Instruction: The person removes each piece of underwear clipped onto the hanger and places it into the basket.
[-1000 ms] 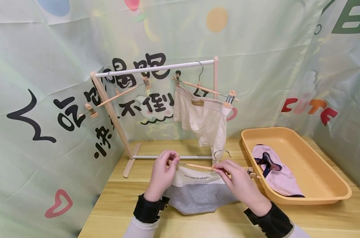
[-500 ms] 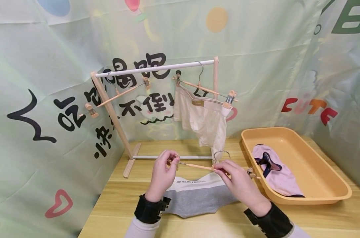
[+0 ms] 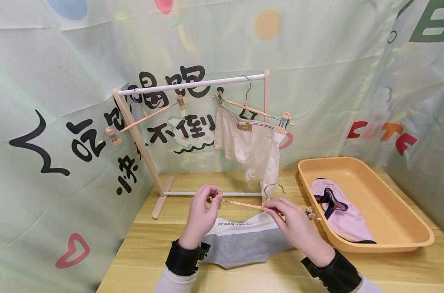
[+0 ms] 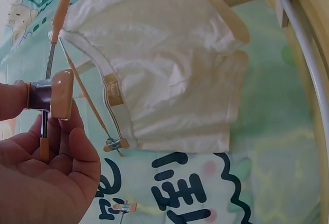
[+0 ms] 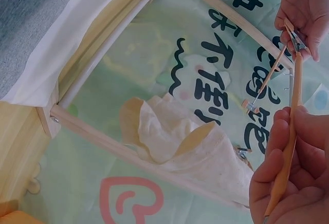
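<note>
Both hands grip one clip hanger (image 3: 245, 204), its metal hook pointing up. My left hand (image 3: 203, 209) pinches the clip at its left end; in the left wrist view the thumb presses against that clip (image 4: 62, 94). My right hand (image 3: 297, 230) holds the bar at its middle, just below the hook; the right wrist view shows its fingers (image 5: 277, 167) curled round the bar. The right-hand clip (image 3: 309, 211) sticks out past the right hand. Below the hanger, grey briefs (image 3: 244, 246) with a white lettered waistband lie on the table, partly hidden by the hands.
Behind the hands stands a wooden rack (image 3: 139, 146) with a white rail (image 3: 192, 84). From it hang a bare clip hanger (image 3: 145, 119) and white boxer shorts (image 3: 247, 142) on another hanger. At right, a yellow tray (image 3: 390, 203) holds pink underwear (image 3: 348, 219) with dark trim.
The grey briefs have dropped away from the hanger's left clip and settled lower and flatter on the table. Both hands have stayed nearly still on the hanger.
</note>
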`<state>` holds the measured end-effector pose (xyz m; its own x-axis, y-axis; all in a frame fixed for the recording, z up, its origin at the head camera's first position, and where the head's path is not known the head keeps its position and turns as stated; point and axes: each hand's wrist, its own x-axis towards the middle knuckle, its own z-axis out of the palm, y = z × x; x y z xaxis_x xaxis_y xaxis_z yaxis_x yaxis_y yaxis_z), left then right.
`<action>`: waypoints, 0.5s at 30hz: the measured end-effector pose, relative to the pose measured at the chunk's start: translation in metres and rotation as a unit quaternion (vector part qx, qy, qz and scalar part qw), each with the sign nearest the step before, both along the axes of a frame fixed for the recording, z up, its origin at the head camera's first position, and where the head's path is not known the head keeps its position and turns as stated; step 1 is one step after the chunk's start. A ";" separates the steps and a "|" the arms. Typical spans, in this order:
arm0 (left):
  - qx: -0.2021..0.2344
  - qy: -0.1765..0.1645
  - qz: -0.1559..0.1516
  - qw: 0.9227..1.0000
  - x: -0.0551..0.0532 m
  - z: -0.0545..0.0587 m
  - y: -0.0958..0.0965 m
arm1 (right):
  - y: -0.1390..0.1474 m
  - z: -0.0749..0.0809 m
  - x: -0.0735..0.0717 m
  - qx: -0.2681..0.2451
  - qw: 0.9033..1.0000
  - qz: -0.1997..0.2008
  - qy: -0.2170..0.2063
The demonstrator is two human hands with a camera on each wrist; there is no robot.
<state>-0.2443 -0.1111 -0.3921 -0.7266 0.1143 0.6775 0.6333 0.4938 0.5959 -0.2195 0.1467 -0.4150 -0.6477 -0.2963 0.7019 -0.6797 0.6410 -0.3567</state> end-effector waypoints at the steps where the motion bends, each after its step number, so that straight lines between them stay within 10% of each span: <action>1: -0.003 -0.001 -0.002 1.000 0.000 -0.001 -0.001 | 0.000 0.000 0.000 0.000 1.000 0.000 0.000; 15: -0.006 -0.027 -0.026 0.999 0.001 0.000 -0.002 | 0.001 0.000 0.000 0.000 1.000 -0.005 0.004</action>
